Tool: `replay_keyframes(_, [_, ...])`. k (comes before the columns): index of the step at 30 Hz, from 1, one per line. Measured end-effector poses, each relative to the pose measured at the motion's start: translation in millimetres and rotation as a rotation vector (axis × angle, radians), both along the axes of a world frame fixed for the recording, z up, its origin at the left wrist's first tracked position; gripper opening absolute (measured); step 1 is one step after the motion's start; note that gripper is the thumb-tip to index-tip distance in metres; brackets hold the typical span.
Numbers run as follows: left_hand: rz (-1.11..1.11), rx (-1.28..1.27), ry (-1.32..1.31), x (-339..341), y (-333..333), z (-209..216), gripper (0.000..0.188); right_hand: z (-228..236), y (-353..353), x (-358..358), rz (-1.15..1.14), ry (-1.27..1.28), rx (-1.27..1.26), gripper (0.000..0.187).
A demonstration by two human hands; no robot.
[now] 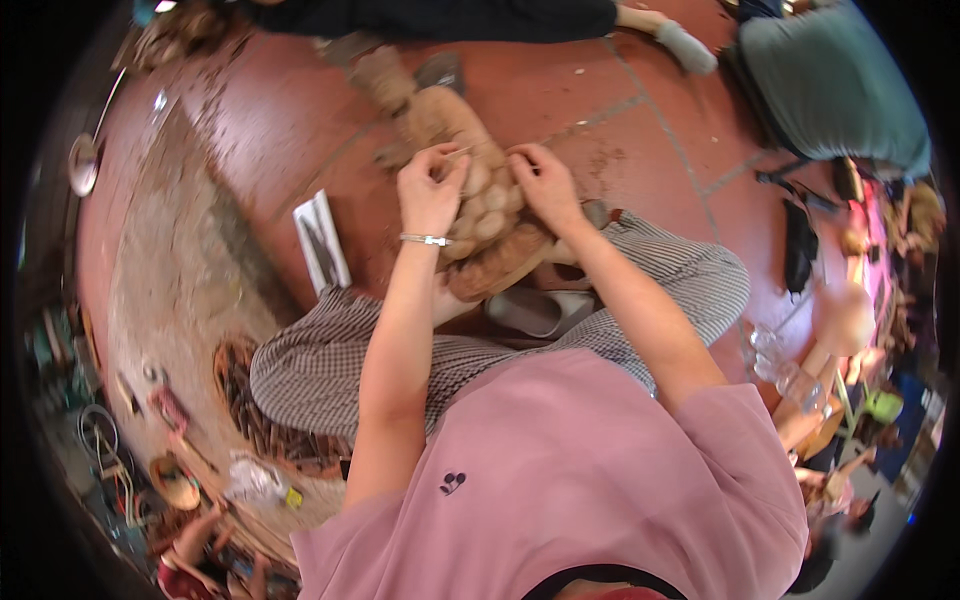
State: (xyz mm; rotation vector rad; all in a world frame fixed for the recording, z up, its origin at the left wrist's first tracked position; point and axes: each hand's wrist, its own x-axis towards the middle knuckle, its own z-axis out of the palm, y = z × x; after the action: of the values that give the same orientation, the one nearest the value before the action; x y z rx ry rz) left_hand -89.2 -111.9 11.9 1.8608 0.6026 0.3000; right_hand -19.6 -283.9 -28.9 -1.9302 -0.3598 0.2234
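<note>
A pale carved wooden piece (pixel 488 212) with rounded lumps on its face lies in front of my crossed legs, its lower end browner and close to my lap. My left hand (pixel 430 195) is at the carving's left edge, thumb and forefinger pinched together. A thin light sliver (pixel 459 153) shows at those fingertips, too small to name. My right hand (pixel 548 190) rests against the carving's right edge with its fingers curled in. Whatever the right fingers hold, if anything, is hidden.
A thick wooden slab (pixel 165 270) fills the left side. Beside it lie a white open box (pixel 322 240) with a dark strip and a row of carving tools (pixel 265 415). Another person's socked foot (pixel 686 48), a green cushion (pixel 835 85) and plastic bottles (pixel 785 370) are around.
</note>
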Motion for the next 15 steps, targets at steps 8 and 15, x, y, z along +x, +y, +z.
replay_keyframes(8, [0.300,-0.378,-0.246,-44,42,-13,0.007,2,1,3,0.047,0.084,-0.043,0.026])
replay_keyframes(15, [-0.212,-0.242,-0.226,-32,11,-8,0.008,12,1,2,0.052,0.132,-0.065,0.028])
